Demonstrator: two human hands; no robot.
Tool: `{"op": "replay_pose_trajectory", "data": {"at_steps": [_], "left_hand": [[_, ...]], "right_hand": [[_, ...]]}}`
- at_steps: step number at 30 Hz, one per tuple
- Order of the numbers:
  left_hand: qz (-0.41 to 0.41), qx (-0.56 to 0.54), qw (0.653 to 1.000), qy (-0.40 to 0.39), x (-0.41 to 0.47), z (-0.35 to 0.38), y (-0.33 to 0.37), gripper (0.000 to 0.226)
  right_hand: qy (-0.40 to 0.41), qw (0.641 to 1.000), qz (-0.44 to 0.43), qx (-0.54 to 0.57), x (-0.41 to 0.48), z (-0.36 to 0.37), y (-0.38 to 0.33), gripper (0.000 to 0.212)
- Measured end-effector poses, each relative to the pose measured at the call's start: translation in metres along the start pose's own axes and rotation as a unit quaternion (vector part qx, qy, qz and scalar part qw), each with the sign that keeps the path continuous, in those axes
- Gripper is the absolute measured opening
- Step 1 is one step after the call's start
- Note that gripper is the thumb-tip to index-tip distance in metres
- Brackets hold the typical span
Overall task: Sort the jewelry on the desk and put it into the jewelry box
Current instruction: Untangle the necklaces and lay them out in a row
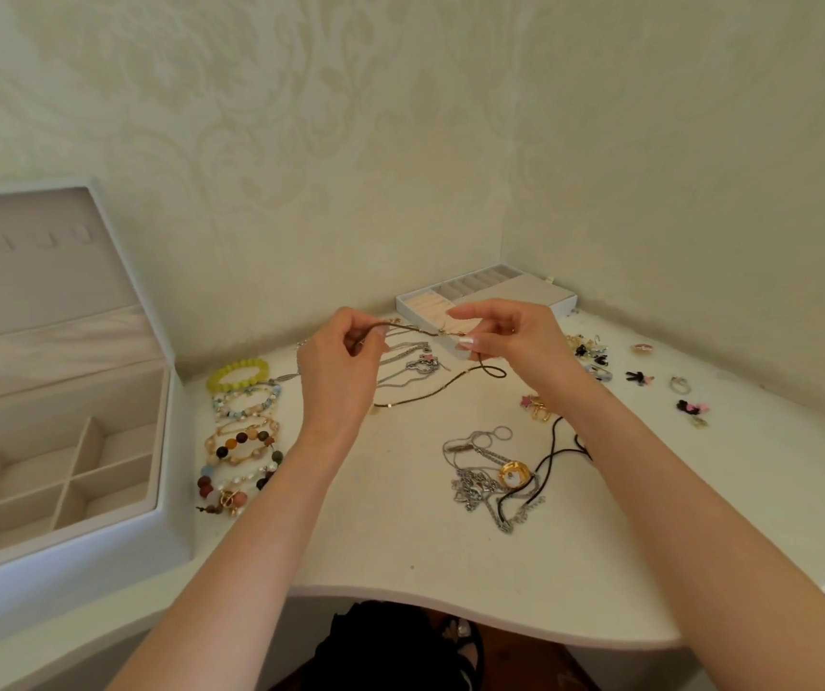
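Note:
Both hands are raised over the middle of the white desk [400, 531] and hold one thin brown cord necklace [415, 330] stretched between them. My left hand [338, 361] pinches its left end; my right hand [505, 336] pinches it near a small gold clasp. The rest of the cord [430, 394] loops down onto the desk. The white jewelry box [171, 516] stands open at the left, its divided compartments showing. A row of beaded bracelets [243, 431] lies beside it.
A tangle of silver chains with a gold ring pendant [495, 483] and a black cord lies front right. Silver necklaces [410, 364] lie under the hands. A removable tray [545, 294] sits in the back corner. Earrings and rings [639, 379] are scattered at the right.

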State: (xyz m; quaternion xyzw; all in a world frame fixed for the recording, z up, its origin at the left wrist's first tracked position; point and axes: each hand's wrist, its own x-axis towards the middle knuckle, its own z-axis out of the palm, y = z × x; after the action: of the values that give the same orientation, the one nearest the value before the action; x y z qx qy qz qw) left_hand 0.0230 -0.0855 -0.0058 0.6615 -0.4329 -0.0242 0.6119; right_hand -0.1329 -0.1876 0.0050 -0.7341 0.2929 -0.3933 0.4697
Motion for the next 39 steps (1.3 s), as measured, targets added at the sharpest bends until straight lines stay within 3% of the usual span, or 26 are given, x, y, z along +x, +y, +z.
{"op": "replay_pose_trajectory", "data": {"at_steps": [9,13,17,21,27,29,33,39], "left_hand": [[-0.030,0.019,0.999,0.039,-0.002,-0.009,-0.003,0.009],[-0.059,0.060,0.996,-0.016,-0.006,-0.012,-0.004,0.010],[-0.116,0.107,0.979,-0.126,-0.010,-0.012,-0.002,0.010],[-0.110,0.129,0.970,-0.174,-0.014,-0.011,-0.001,0.007],[0.017,0.059,0.979,-0.195,-0.013,0.004,0.018,0.036],[0.015,0.056,0.975,-0.214,-0.010,0.014,0.022,0.034],[0.015,0.035,0.983,-0.177,-0.003,0.020,0.024,0.006],[-0.023,-0.058,0.980,-0.188,0.001,0.012,0.021,0.017]], "right_hand": [[0.066,0.997,0.018,0.025,0.004,-0.010,0.001,0.024],[0.046,0.996,0.022,0.076,0.004,-0.010,0.000,0.016],[0.017,0.995,0.024,0.094,0.003,-0.005,0.001,0.010],[-0.010,0.996,0.023,0.083,0.002,0.000,0.002,0.008],[-0.031,0.997,0.007,0.076,-0.001,0.004,-0.001,0.008],[-0.035,0.996,0.005,0.077,-0.002,0.004,-0.001,0.008],[-0.029,0.996,0.006,0.087,-0.002,0.004,0.000,0.003],[-0.023,0.997,0.015,0.078,0.000,0.003,-0.001,0.011]]}}
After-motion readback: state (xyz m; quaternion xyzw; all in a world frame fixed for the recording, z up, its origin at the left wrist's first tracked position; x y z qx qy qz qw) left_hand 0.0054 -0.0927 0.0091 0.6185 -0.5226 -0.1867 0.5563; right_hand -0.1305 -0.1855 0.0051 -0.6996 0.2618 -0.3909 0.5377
